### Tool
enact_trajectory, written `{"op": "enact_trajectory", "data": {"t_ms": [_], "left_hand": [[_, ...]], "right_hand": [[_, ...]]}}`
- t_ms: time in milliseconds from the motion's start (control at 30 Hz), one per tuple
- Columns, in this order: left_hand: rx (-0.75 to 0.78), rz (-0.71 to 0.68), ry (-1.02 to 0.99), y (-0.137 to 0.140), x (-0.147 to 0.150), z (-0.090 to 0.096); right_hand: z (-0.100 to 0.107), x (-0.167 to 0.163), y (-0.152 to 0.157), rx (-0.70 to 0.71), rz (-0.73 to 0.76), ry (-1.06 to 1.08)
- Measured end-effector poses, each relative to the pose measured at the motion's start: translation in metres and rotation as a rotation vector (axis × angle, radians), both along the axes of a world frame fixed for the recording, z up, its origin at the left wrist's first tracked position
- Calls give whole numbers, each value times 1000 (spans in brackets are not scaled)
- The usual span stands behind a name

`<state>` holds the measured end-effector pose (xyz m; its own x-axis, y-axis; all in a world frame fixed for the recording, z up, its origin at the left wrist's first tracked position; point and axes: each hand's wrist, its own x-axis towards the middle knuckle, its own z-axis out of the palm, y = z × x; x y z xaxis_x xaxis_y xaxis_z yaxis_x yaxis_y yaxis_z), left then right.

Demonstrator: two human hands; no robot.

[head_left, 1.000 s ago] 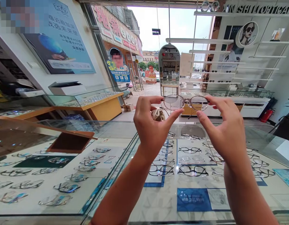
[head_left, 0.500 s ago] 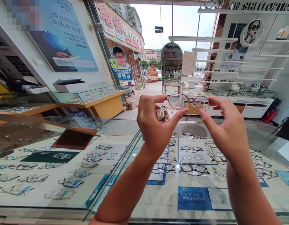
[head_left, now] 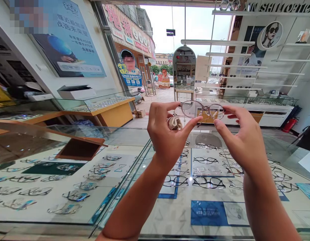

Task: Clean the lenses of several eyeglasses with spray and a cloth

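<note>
Left hand point(head_left: 167, 130) and right hand point(head_left: 241, 134) each pinch 1 end of some round glasses point(head_left: 206, 108), up above the glass tabletop point(head_left: 167, 217). Left's also got a balled-up beige cloth point(head_left: 175, 123). Blue card point(head_left: 208, 213) below has print too blurry for me. Farther out, a street sign point(head_left: 131, 78) says STELLEST, wall letters point(head_left: 280, 6) read "XIN SHI LI OPTICA", cut off.

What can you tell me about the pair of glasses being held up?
The glasses have two round, clear lenses in thin, pinkish-brown rims; whether metal or plastic is unclear. One slim temple arm shows below the bridge. They are held roughly level above the glass display case, left hand at one end, right hand at the other.
</note>
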<state>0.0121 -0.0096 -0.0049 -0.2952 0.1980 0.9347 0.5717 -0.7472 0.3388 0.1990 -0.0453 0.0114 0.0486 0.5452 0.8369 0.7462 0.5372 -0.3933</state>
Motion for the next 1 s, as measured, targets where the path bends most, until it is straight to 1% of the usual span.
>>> {"op": "enact_trajectory", "data": {"t_ms": [133,300,367,433,600,700,767,933,1000], "left_hand": [[-54,-17,-57,6,-2,-2],[-117,-119,-127,14,-6,-2],[-124,-167,-148,17,-6,-3],[-111,-186,-166,19,-5,-3],[-22,-136,-178,22,3,-8],[-12,-99,-172,23,6,-12],[-18,-101,-176,24,8,-14],[-2,-263,-180,31,13,-19],[-32,-286,-176,33,15,-20]], "right_hand": [[0,-1,-2,35,24,50],[2,-1,-7,90,74,120],[3,-2,-7,105,91,139],[3,-3,-7,127,92,163],[-1,-9,-1,199,100,242],[-4,-12,3,232,91,278],[-6,-14,5,257,83,295],[-8,-18,6,340,15,247],[-8,-19,4,359,-13,216]]}}
